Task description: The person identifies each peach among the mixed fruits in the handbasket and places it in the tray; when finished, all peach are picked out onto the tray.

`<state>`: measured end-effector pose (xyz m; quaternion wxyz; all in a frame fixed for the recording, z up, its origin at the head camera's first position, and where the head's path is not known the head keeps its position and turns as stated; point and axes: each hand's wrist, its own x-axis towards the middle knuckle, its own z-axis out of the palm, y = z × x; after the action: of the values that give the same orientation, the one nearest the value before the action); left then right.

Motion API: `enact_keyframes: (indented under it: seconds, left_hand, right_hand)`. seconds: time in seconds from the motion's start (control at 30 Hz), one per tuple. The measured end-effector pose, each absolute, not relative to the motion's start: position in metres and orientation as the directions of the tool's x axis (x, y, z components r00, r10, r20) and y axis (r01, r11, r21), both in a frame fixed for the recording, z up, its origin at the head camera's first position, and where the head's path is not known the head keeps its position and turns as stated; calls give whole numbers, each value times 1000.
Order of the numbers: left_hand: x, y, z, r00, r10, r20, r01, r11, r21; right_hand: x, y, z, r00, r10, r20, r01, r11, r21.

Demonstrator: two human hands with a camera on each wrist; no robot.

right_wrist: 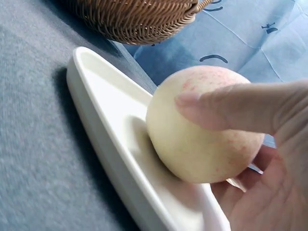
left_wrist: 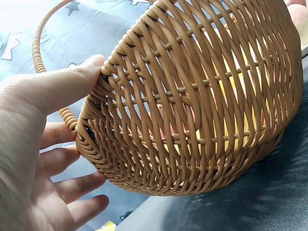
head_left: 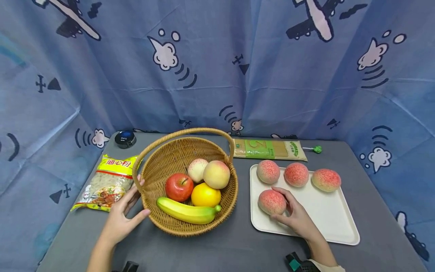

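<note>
At the wicker basket's (head_left: pixel 190 230) left side is my left hand (head_left: pixel 119 221). In the left wrist view its thumb (left_wrist: pixel 72 84) touches the rim, while the other fingers are spread loosely near the handle's base. Inside the basket lie a red apple (head_left: pixel 179 187), a yellow lemon-like fruit (head_left: pixel 205 195), a banana (head_left: pixel 188 210) and two pale peaches (head_left: pixel 216 174). My right hand (head_left: pixel 297 217) grips a pink-speckled peach (head_left: pixel 272 202) between thumb and fingers over the left part of the white tray (head_left: pixel 326 223). Whether this peach (right_wrist: pixel 192 144) touches the tray is hard to tell.
Three more peaches (head_left: pixel 296 174) line the tray's far side. A noodle packet (head_left: pixel 268 149) and a green-tipped stick (head_left: pixel 317 149) lie behind. Left of the basket are a pasta bag (head_left: pixel 110 183) and a round dark tin (head_left: pixel 125 139). A blue curtain (head_left: pixel 210 75) closes off the back.
</note>
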<state>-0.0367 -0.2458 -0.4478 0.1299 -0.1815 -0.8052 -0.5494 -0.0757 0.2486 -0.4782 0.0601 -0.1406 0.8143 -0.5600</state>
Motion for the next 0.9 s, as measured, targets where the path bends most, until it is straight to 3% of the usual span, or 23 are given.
enact_keyframes:
  seconds: [0.27, 0.47, 0.7, 0.9]
  left_hand:
    - [-37, -244, -448, -858, 142, 493, 512, 296, 807]
    - [-38, -244, -448, -868, 145, 476, 497, 297, 815]
    - [-37, -245, -448, -892, 156, 424, 451, 316, 834]
    - [-37, -245, -448, -891, 160, 425, 454, 319, 832]
  right_hand:
    - [-75, 253, -483, -941, -338, -9, -103, 313, -944]
    - [-73, 253, -479, -949, -315, -23, -90, 340, -936]
    - [-69, 246, -456, -965, -242, 100, -197, 417, -887]
    - [-73, 234, -430, -918, -328, 224, -338, 348, -875]
